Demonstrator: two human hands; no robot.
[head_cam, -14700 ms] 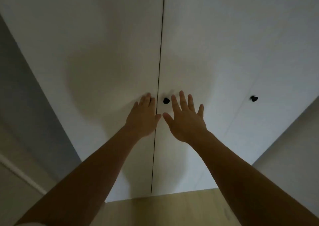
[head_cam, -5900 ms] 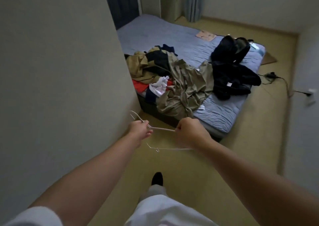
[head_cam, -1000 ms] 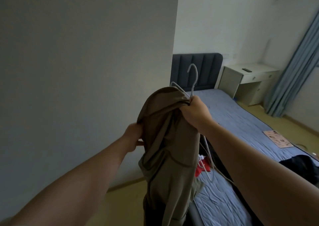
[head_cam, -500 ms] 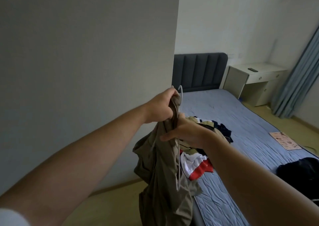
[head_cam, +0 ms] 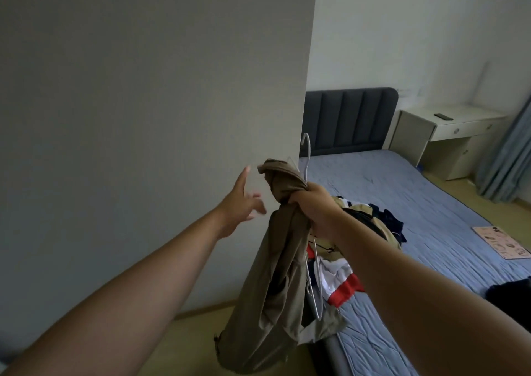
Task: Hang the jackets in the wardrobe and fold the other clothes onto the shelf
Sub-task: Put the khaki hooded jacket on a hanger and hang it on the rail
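Observation:
An olive-khaki jacket hangs bunched from my right hand, which grips its collar together with a white wire hanger; the hook sticks up above my fist and the hanger's lower wire shows beside the cloth. My left hand is free, fingers spread, held out to the left of the jacket toward the grey wardrobe side panel. A pile of other clothes, khaki, dark blue, white and red, lies on the bed behind the jacket. The wardrobe's inside is out of view.
The blue bed with a dark padded headboard fills the right. A dark garment lies at its right edge and a flat paper further back. A white desk and blue curtain stand behind.
My left hand has let go of the jacket's collar and moved out to the left, open. My right hand has shifted up to grip the collar and hanger by itself.

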